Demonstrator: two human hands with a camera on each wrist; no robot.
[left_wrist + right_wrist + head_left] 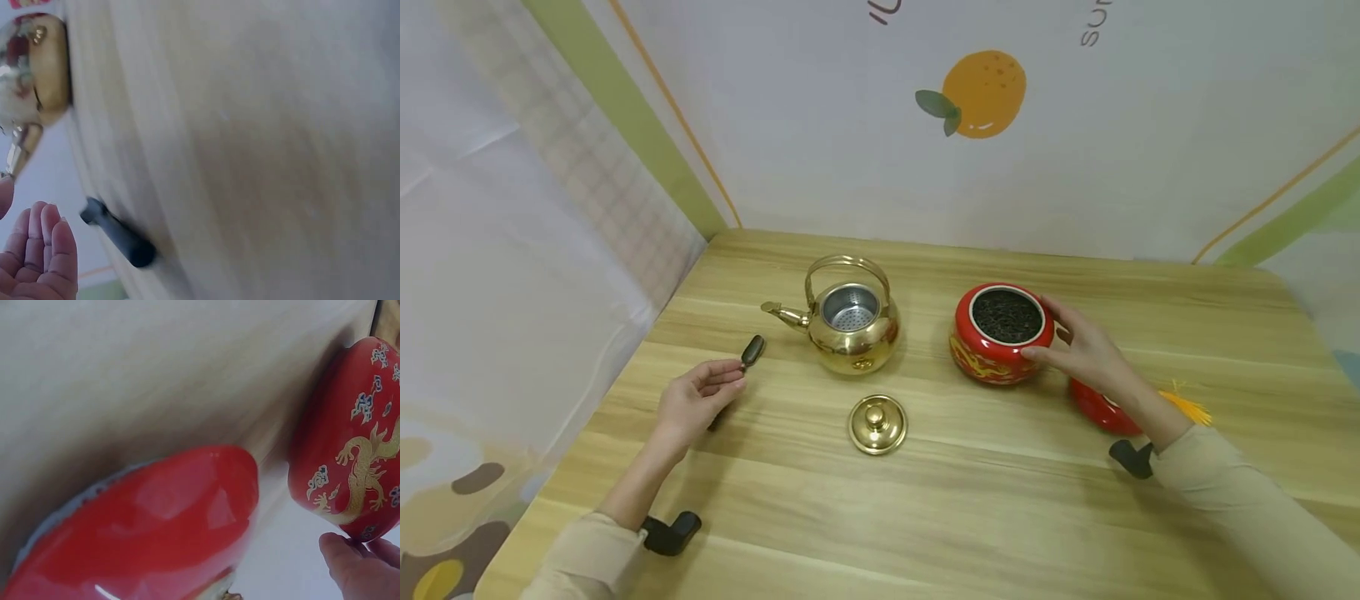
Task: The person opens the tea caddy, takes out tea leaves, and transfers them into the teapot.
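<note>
My left hand (698, 402) is over a small dark tea scoop (752, 351) on the table. The hand hides the middle of the scoop; in the left wrist view the fingers (60, 247) stand apart from its dark handle (125, 236). My right hand (1088, 354) grips the right side of a red tea jar (992, 362) with gold dragons, thumb in front and fingers behind. The lidless jar stands upright, full of dark tea leaves (1007, 317). Left of it, a gold kettle (857, 346) stands uncovered, with a perforated strainer inside.
The kettle's gold lid (877, 425) lies knob up in front of it. Under my right forearm is the jar's red lid (1097, 407) with a yellow tassel (1187, 407). A printed cloth wall (850, 167) stands along the table's back edge.
</note>
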